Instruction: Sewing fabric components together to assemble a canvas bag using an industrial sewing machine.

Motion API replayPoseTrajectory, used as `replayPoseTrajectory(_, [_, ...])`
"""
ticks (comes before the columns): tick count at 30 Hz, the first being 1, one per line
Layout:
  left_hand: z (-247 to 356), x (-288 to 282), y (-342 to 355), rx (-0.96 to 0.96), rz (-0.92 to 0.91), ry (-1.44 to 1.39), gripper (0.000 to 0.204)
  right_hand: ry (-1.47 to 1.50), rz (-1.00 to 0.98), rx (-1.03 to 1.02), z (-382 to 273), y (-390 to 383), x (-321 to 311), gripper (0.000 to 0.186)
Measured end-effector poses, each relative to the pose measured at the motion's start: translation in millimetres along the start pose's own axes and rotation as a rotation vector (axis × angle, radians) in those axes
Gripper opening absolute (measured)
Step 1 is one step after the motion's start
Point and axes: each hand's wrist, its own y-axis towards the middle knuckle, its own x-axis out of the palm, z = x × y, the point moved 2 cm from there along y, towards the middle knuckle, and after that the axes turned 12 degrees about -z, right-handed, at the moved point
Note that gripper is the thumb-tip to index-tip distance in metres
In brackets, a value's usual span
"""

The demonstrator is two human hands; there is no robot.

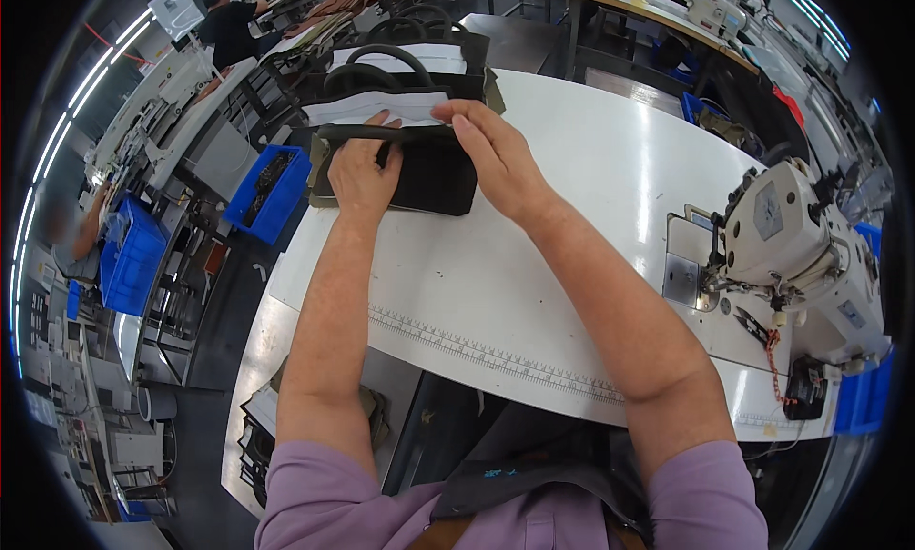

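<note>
"Checking progress on the dark bag piece [434, 180]: what is done?"

"Judged from its form, partial assembly. A dark panel with a thick upper rim is present, and a white sheet [341, 108] stands just beyond that rim. Loop handles [391, 50] arch over the pieces grouped behind; which of them, if any, belongs to the handled piece cannot be told."

"What is left?"

"An exact count of remaining operations is not shown. Use the sewing machine [786, 231] as reference: the bag piece lies well to its left and farther from the wearer, on the white worktable [600, 159], so no stitching is under way. The present step appears to be manual positioning or adjustment of the rim."

"State the grip."

"Left hand [360, 176]: fingers spread, reaching over the rim, thumb on the near side. Right hand [498, 157]: thumb and index finger bent around the upper right corner, slightly parted. Firm pinching cannot be confirmed for either, since the contact surfaces are hidden."

"Where is the piece relative to the grip?"

"Its rim runs between the two hands, the right being nearer the sewing machine. Most of the dark panel hangs below the rim, toward the wearer, uncovered by the fingers."
</note>
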Motion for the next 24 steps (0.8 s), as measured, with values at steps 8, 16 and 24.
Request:
replayPoseTrajectory(8, [-5,-17,-2,-0.124,-0.143,0.037,0.035,0.091,-0.484,0.328,25,81,11,0.053])
replayPoseTrajectory(16, [-12,-47,-3,0.117,0.195,0.081,0.028,0.546,-0.122,0.431,47,59,3,0.080])
replayPoseTrajectory(24, [-43,-25,-6,0.117,0.239,-0.221,0.019,0.377,-0.312,0.297,5,-36,13,0.084])
